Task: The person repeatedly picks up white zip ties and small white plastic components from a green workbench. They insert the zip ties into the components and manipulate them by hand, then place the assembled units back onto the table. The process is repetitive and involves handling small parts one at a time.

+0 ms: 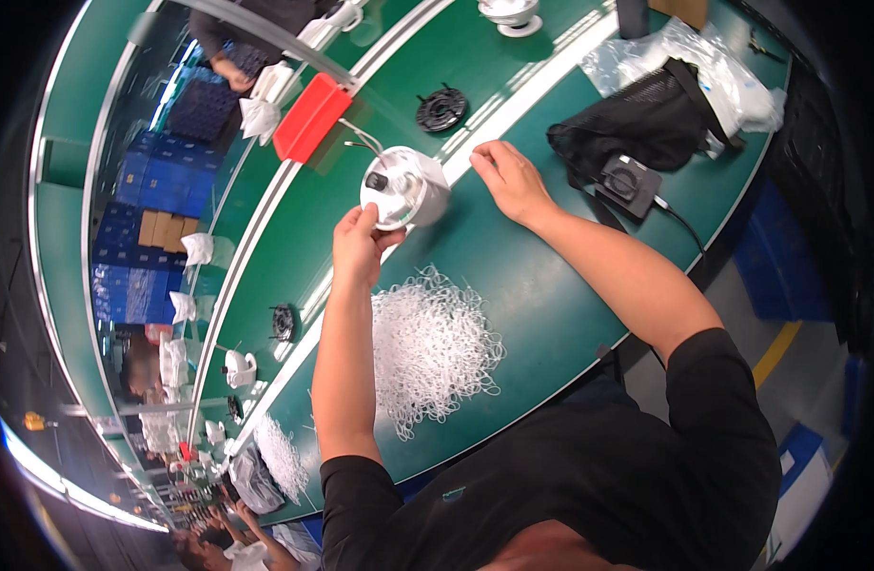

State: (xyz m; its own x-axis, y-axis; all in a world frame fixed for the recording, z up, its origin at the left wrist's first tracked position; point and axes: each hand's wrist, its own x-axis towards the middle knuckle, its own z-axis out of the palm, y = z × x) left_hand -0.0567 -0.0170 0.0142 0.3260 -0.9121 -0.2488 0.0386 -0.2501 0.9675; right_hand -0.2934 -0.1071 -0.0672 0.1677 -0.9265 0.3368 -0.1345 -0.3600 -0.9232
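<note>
My left hand [357,249] grips the lower rim of a white round housing [431,187], thumb on top and fingers beneath. The housing is tilted, its hollow side showing a black part inside, and thin wires [363,139] stick out at its far side. It is held above the bench's white edge strip. To its right, apart from it, my right hand [513,183] hovers with loosely bent fingers and nothing visible in them. A large heap of white looped ties or cords [432,352] lies on the green bench [541,319] beside my left forearm.
Beyond the strip, a green conveyor carries a black ring-shaped part [441,110], a white unit [510,13] and a red bin [311,118]. On the right lie a black mesh bag [637,124], clear plastic bags and a cabled black device [629,187]. Other people work along the line.
</note>
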